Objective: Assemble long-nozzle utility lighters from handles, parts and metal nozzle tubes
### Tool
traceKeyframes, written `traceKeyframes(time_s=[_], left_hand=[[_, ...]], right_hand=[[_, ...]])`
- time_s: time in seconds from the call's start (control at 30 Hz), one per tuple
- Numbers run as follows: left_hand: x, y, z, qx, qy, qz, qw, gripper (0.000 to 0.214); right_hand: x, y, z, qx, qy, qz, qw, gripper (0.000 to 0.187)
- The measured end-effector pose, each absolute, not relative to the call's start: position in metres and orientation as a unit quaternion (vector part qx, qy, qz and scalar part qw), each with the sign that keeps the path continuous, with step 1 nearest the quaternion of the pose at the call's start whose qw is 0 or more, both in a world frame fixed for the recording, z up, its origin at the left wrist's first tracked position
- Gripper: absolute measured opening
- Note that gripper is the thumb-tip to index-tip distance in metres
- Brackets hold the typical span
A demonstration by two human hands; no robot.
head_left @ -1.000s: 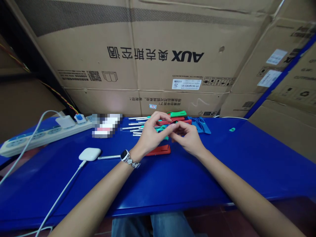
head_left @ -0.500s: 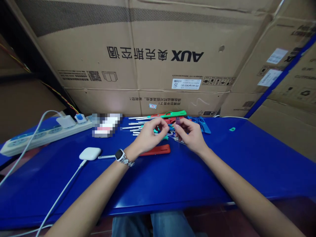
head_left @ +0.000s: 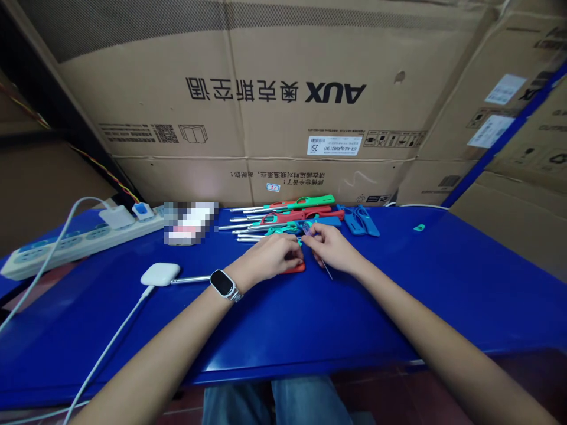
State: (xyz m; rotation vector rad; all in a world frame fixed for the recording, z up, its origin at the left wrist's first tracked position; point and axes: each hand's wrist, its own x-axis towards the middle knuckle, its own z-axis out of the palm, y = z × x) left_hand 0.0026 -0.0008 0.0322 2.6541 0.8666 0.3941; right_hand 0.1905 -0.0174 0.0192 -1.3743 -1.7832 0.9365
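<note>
My right hand is closed round a small screwdriver with a see-through purple handle; its thin metal shaft slants down out of the fingers. Close beside it, my left hand has its fingers curled together, and what they hold, if anything, is hidden. Under that hand lies a long-necked lighter with an orange-red handle and a metal tube; the hand and wrist cover its middle. Just beyond both hands is a pile of similar long lighters with red, green and blue handles.
Blue handle parts lie right of the pile, and a small green piece farther right. On the left are a white earbud case on a cable, a power strip and a blurred white item. Cardboard stands behind the table.
My left hand has come down and turned over, onto the orange-red lighter's handle end. My right hand has tilted the screwdriver, so its shaft now points down to the right.
</note>
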Motion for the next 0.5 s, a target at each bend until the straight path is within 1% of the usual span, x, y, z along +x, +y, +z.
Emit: traceKeyframes(time_s=[0.17,0.37,0.5], left_hand=[[0.011,0.0,0.038,0.923,0.34,0.103,0.15,0.008],[0.023,-0.002,0.05,0.909,0.387,0.042,0.147,0.012],[0.03,-0.005,0.057,0.917,0.382,0.023,0.115,0.01]], right_hand=[[0.19,-0.016,0.017,-0.511,-0.676,0.404,0.345,0.023],[0.19,-0.012,0.014,-0.499,-0.577,0.512,0.394,0.035],[0.19,-0.01,0.014,-0.493,-0.554,0.533,0.407,0.035]])
